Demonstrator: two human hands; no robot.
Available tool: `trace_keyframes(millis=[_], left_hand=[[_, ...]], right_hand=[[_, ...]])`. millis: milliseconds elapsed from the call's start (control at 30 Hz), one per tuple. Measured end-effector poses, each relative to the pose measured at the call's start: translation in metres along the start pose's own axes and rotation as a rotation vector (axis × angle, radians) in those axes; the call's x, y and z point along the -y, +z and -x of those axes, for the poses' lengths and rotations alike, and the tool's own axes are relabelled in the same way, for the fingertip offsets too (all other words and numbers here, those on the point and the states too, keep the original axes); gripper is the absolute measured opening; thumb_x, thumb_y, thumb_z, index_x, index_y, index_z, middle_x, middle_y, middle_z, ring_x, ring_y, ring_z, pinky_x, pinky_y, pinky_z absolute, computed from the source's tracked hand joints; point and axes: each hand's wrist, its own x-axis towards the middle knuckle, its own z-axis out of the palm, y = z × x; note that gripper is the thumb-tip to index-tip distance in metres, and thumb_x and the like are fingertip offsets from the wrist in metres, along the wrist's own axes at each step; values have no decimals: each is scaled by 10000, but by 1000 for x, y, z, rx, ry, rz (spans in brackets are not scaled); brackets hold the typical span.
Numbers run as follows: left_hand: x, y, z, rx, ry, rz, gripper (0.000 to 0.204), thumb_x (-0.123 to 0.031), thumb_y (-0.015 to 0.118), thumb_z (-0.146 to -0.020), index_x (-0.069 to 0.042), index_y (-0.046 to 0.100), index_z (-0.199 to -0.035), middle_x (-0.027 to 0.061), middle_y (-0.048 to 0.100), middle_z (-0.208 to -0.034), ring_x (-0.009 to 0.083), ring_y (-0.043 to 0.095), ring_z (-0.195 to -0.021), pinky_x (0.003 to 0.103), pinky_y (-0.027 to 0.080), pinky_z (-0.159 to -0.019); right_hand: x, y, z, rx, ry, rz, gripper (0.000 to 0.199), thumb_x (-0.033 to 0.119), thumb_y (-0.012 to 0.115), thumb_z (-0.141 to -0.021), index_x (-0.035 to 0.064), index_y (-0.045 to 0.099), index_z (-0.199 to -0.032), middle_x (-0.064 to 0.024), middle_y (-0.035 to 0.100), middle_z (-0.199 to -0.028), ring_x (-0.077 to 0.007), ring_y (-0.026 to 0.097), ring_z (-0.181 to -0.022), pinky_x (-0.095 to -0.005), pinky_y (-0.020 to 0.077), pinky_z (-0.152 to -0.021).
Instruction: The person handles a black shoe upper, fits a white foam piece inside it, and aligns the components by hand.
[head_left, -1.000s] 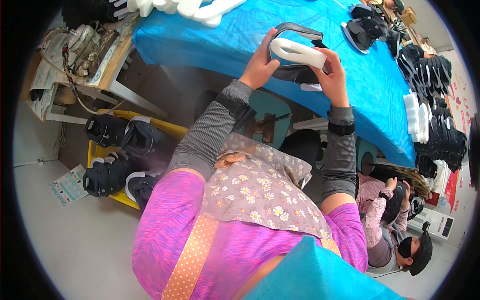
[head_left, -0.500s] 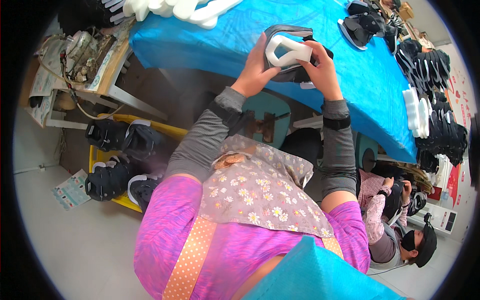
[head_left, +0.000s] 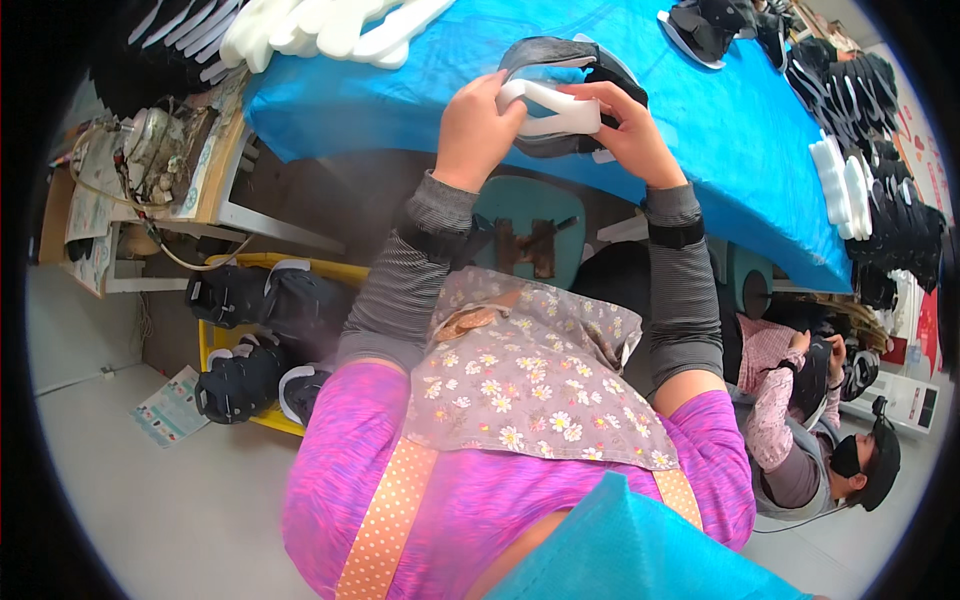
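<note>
Both my hands hold a white foam loop [head_left: 575, 117] at the near edge of the blue-covered table [head_left: 740, 200]. My left hand [head_left: 473, 130] pinches its rounded left end, thumb and fingers closed on it. At its broad right end, my right hand [head_left: 637, 140] has fingers over the top and the thumb hidden. Just behind the loop lies a grey-and-black padded boot piece [head_left: 548, 55], curved and open in the middle. Whether my fingers also grip this piece is not clear.
White foam pieces [head_left: 350, 35] lie at the table's far left. Black boot parts [head_left: 820, 75] and white pieces [head_left: 840, 185] line the right side. A yellow crate [head_left: 268, 418] with black boots [head_left: 240, 385] stands lower left. A co-worker [head_left: 800, 450] sits at the right.
My left hand has shifted left and turned, its fingers now on the loop's left end. The white loop has tilted flatter and sits nearer me than the boot piece. The view has shifted slightly.
</note>
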Motion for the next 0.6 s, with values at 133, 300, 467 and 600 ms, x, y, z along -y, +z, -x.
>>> trace_keyframes(millis=[133,300,467,600], left_hand=[[-2,-4,-2,70,-17,22,389,-188,539,-844,48,652,-1131,230,653,-1094,386,615,-998,417,495,-882],[-7,-11,-6,102,-44,10,437,-239,633,-806,41,646,-1142,242,640,-1124,382,615,-1014,427,497,-879],[-40,-5,-17,-143,-6,-217,533,-355,745,-782,-10,639,-1174,185,673,-1048,335,653,-969,412,522,-798],[-24,-13,-28,120,55,-373,465,-372,689,-809,-66,677,-1159,155,703,-997,336,675,-880,416,530,-760]], right_hand=[[1,1,-4,-15,-12,10,409,-90,634,-836,51,557,-1212,-81,647,-1195,-217,601,-1156,-332,473,-989],[0,3,-10,-67,19,-27,398,-73,638,-833,62,539,-1194,-88,652,-1171,-222,616,-1136,-333,484,-962],[-12,0,-9,-94,8,33,383,-60,577,-803,74,530,-1158,-131,666,-1076,-272,652,-1054,-346,493,-894],[-2,14,-13,-165,23,138,403,-46,525,-763,81,531,-1146,-186,667,-1037,-371,647,-1003,-397,494,-874]])
